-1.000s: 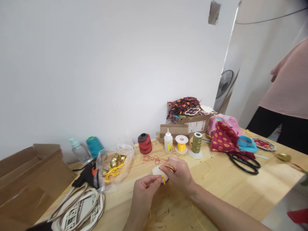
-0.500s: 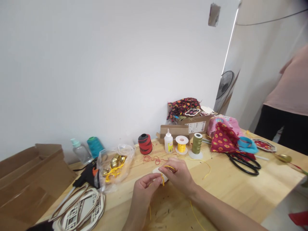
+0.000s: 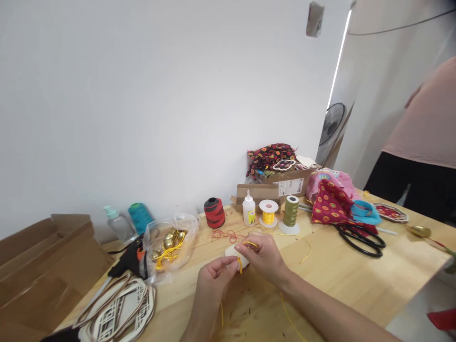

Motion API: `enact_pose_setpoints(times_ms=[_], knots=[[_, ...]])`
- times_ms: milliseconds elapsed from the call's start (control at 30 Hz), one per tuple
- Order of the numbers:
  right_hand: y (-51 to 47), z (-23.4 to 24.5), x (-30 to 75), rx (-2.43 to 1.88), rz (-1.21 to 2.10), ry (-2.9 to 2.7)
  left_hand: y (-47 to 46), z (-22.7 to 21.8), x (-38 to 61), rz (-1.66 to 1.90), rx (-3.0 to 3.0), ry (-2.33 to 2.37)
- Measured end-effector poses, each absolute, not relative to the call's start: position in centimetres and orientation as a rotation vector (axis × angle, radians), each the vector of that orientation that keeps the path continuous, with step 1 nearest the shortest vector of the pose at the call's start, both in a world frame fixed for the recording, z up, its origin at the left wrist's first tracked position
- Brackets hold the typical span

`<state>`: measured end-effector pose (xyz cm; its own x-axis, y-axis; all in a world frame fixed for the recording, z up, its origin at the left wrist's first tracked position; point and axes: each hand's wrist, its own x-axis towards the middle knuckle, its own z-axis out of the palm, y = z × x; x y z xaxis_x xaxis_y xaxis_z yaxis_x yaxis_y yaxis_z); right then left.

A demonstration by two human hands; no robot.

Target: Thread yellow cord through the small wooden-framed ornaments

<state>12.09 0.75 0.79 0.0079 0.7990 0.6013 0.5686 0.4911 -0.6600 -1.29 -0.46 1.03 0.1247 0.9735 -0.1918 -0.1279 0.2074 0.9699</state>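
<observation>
Yellow cord [image 3: 240,265] crosses a pale oval piece [image 3: 232,252], held in the air just above the wooden desk [image 3: 342,285], with much of the piece hidden by the fingers. The left hand [image 3: 213,285] pinches the cord at the piece's near side, its grip closed, while the right hand [image 3: 265,259] closes on the far side, fingertips over the cord and piece. Held this way, the piece seems steadied from two sides, leaving the cord's crossing exposed between the hands. Loose cord ends trail toward the near edge, one falling below each hand. Open desk lies to the right of the right forearm, and there is a narrower bare strip to the near left. On the left, a plastic bag [image 3: 170,244] of gold bells and yellow cord sits close beside a glue gun [image 3: 132,259], with laser-cut wooden frames [image 3: 117,308] near the desk's left corner. Farther off, a yellow cord spool [image 3: 269,212] and an olive thread cone [image 3: 291,211] stand within easy reach, just beyond the hands. Black-handled scissors [image 3: 361,241] lie well to the right, by folded printed fabric [image 3: 331,206]. At the far right, a person in a pink top [image 3: 423,126] stands beyond the desk.
</observation>
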Motion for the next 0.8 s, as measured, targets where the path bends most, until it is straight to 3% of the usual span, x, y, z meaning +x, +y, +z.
enact_pose_setpoints(times_ms=[633, 800], knots=[[0.76, 0.2, 12.28, -1.272, 0.118, -1.742, -0.11, 1.03, -1.48, 0.997, 1.239, 1.11], [1.14, 0.37, 12.39, -1.302, 0.24, -1.74, -0.15, 0.8, -1.57, 1.041, 1.23, 1.126]])
